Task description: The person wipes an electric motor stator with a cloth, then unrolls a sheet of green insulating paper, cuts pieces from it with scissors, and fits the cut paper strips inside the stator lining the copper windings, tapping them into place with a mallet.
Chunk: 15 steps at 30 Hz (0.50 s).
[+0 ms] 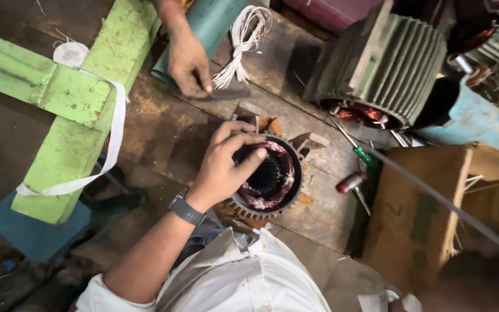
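- Left hand on top of small motor stator; fingers curled, thumb laid across bore, fingertips pinched on reddish copper winding at rim, so closed onto the stator, not flat.
- Grey wristwatch on that wrist; bare forearm coming in from near-left, white shirt below.
- Right hand nowhere in frame.
- Stator upright, bore facing up, toothed outer ring showing at its near side; about mid-desk, closer to near edge than far edge; worn, stained wood under it.
- Co-worker's hand reaching in from far edge, palm down, fingers bent, touching the end of a bundle of white wires; lying over a teal tube.
- Big finned motor housing toward far-right corner, tipped on its side, copper coils visible in the open end; well apart from small stator.
- Green-handled screwdriver and red-handled tool lying just right of stator, not touching it.
- Wooden box at right edge; light blue casing behind it.
- Green metal frame along left side, white strap draped over it, white tape roll at its far end.
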Available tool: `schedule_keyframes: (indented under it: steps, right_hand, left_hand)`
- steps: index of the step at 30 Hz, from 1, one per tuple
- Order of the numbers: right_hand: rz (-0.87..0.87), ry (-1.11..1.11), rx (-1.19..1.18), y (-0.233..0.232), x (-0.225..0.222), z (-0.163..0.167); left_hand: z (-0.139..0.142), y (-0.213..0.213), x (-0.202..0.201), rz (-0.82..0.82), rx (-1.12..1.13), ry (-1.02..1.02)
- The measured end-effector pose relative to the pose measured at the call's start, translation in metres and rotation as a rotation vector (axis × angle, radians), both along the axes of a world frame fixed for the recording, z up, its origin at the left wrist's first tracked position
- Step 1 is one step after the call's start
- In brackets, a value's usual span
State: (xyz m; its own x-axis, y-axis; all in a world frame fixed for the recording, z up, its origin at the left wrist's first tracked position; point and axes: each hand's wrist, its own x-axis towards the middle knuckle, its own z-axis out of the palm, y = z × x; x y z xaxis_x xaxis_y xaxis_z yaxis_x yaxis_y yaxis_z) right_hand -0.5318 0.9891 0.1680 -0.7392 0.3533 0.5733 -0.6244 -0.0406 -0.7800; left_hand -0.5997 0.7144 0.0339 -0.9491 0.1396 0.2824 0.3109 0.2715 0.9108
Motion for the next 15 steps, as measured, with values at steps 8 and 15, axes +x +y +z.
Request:
schedule_keyframes:
  steps: [8, 15]
  right_hand:
    - [-0.191, -0.544, 0.040, 0.007, 0.028, -0.116]
    - [-0.156, -0.965, -0.704, 0.050, 0.089, -0.273]
  left_hand:
    - [-0.012, 0.000, 0.002, 0.012, -0.018, 0.009]
    - [-0.008, -0.047, 0.047, 0.187, 0.230, -0.172]
